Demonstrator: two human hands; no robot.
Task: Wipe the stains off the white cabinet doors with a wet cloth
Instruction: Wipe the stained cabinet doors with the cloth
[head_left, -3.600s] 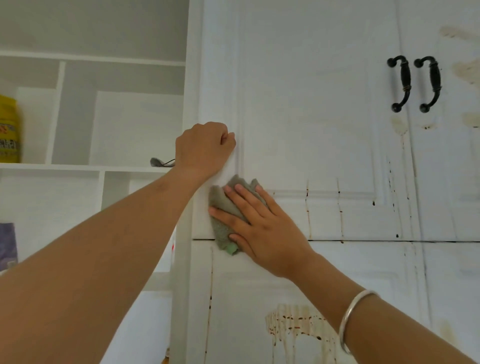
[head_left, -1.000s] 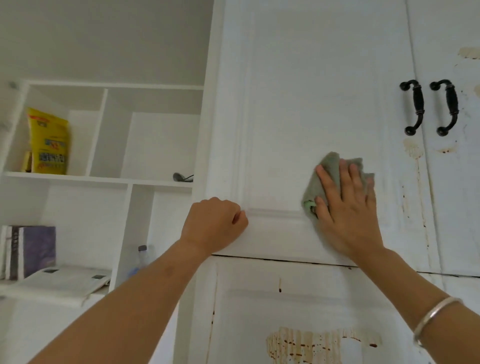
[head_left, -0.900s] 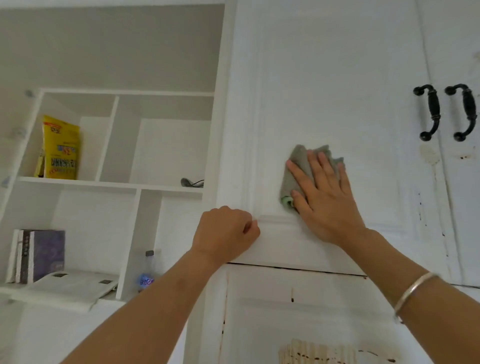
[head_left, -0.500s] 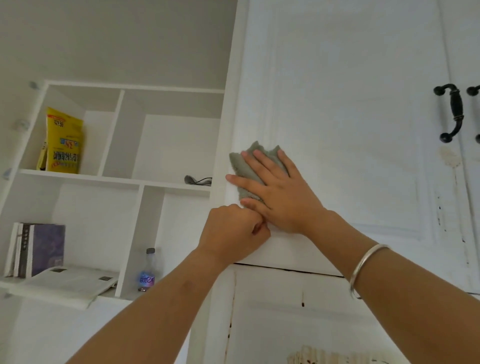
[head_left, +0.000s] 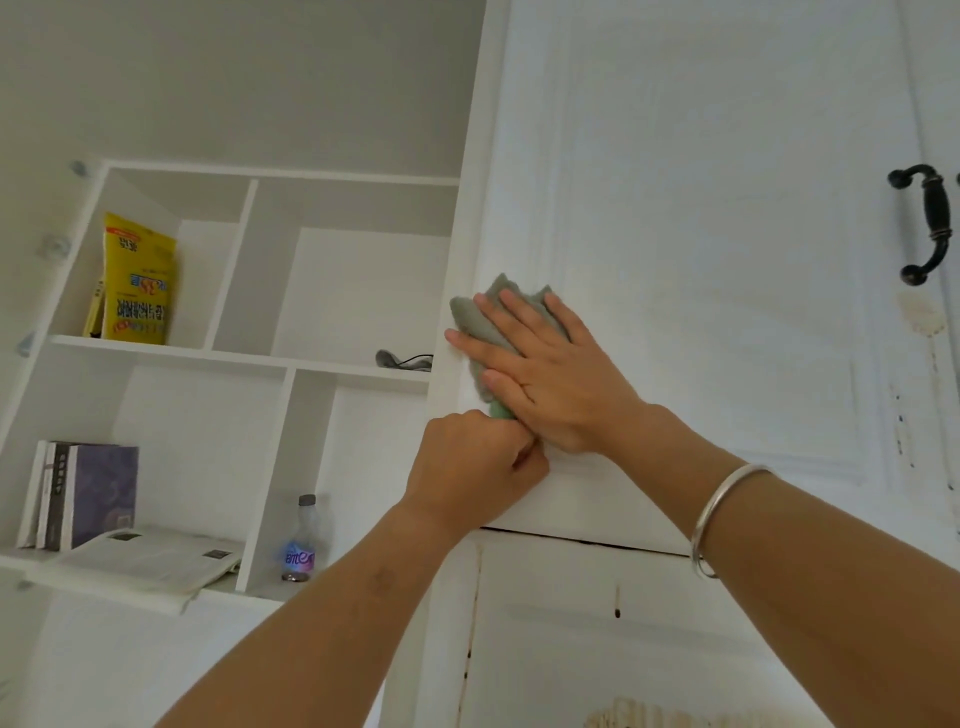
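My right hand lies flat, fingers spread, pressing a grey-green cloth against the left edge of the upper white cabinet door. Just below it, my left hand is curled into a fist and rests against the door's lower left corner; nothing shows in it. A yellowish stain sits under the black handle, with dark drip marks below it. The lower door carries dark drips and a brown stain at the bottom edge.
Open white shelves stand left of the cabinet. They hold a yellow bag, books, a newspaper, a small plastic bottle and a dark cable. A silver bangle circles my right wrist.
My right hand has slid the cloth from the middle of the door panel leftward to its left edge. My left fist has stayed at the lower left corner. The view has tilted up and left.
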